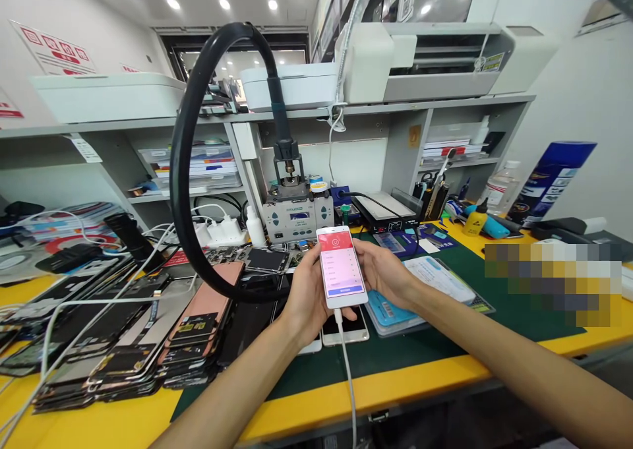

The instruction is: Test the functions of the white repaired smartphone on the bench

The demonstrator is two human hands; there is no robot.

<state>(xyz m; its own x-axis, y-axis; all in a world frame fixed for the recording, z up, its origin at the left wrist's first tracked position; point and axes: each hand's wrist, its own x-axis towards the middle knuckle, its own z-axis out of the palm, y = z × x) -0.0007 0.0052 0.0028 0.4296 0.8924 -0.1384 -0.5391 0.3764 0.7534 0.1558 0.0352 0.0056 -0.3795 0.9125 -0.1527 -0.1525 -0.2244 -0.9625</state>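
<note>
A white smartphone is held up over the bench, its lit screen showing a red band above a pale list and a blue bar. My left hand is closed round its left edge. On the opposite side, my right hand grips the right edge, some fingers hidden behind the phone. A white charging cable is plugged into the phone's bottom end and hangs down over the bench edge. Below lies another white phone on the green mat, partly covered by my hands.
Stacks of phone screens and parts crowd the left. A thick black hose arches beside a grey hot-air station. Clear plastic cases with blue contents lie right of the phone. Bottles stand at the back right.
</note>
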